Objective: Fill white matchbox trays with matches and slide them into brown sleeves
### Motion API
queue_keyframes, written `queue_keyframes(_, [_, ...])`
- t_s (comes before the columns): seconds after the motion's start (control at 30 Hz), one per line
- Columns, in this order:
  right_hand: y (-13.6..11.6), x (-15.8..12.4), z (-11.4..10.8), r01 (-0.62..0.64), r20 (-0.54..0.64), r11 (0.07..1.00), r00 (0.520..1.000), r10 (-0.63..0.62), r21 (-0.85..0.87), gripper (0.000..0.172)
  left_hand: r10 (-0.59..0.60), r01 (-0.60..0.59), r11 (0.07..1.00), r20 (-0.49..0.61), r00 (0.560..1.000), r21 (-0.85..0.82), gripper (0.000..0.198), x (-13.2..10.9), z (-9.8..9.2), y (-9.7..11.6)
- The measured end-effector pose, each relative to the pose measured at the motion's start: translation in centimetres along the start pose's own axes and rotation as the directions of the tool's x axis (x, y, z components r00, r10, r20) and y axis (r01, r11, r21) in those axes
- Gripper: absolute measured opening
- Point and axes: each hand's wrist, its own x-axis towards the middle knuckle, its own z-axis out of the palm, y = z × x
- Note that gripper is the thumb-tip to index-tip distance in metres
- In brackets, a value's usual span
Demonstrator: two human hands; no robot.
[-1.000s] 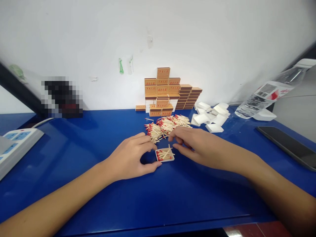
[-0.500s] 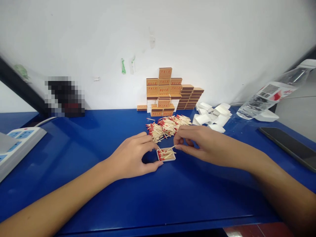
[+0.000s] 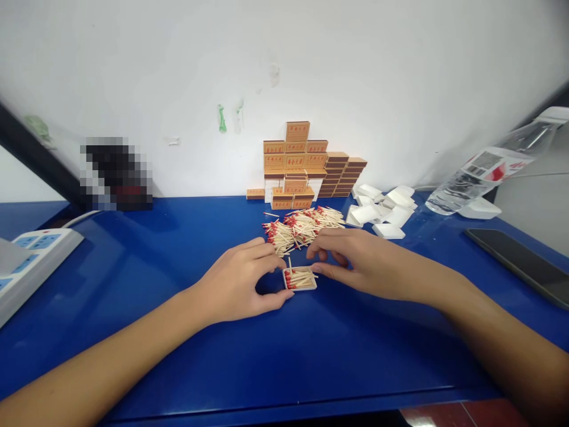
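A small white matchbox tray (image 3: 306, 289) lies on the blue table, holding a layer of matches (image 3: 302, 277) with red heads to the left. One match in it sticks up past the back rim. My left hand (image 3: 242, 281) steadies the tray's left end between thumb and forefinger. At the tray's right end is my right hand (image 3: 355, 261), thumb and fingertips apart, with nothing seen between them. The thumb tip is close to the match ends; whether it touches them I cannot tell. Just behind the hands is a heap of loose matches (image 3: 302, 228).
Brown matchboxes (image 3: 295, 161) are stacked against the wall. Empty white trays (image 3: 382, 207) lie piled to their right, near a leaning water bottle (image 3: 480, 166). A dark phone (image 3: 520, 261) lies at the right, a power strip (image 3: 48, 261) at the left.
My right hand has let go of a match over the tray, and its fingers have shifted slightly left. My left hand and the tray stay nearly in place.
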Motion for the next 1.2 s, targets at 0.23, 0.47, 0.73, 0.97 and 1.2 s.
queue_keyframes(0.23, [-0.2,-0.2,0.0,-0.046,0.058,0.999,0.997,0.046,-0.001,0.017,0.002,-0.002,1.0,-0.005,1.0,-0.008,0.021,-0.1,0.0,0.0])
queue_keyframes(0.47, [-0.3,-0.1,0.3,-0.027,0.081,1.0,0.996,0.026,0.012,0.02,0.004,-0.004,1.0,-0.004,1.0,-0.007,0.022,0.0,0.1,0.0])
queue_keyframes(0.73, [-0.4,0.0,0.5,0.027,0.036,0.999,0.999,-0.028,0.037,0.016,-0.005,0.005,1.0,0.021,1.0,-0.007,0.024,-0.1,0.0,0.1])
queue_keyframes(0.97, [-1.2,0.6,1.6,0.124,-0.048,0.991,0.991,-0.121,0.057,0.027,0.009,-0.009,1.0,0.028,1.0,-0.011,0.024,-0.1,-0.1,0.2])
queue_keyframes(1.2, [-1.0,0.7,1.6,0.087,0.001,0.996,0.996,-0.087,0.037,0.013,0.007,-0.007,1.0,0.034,0.999,-0.004,0.023,0.0,0.0,0.1])
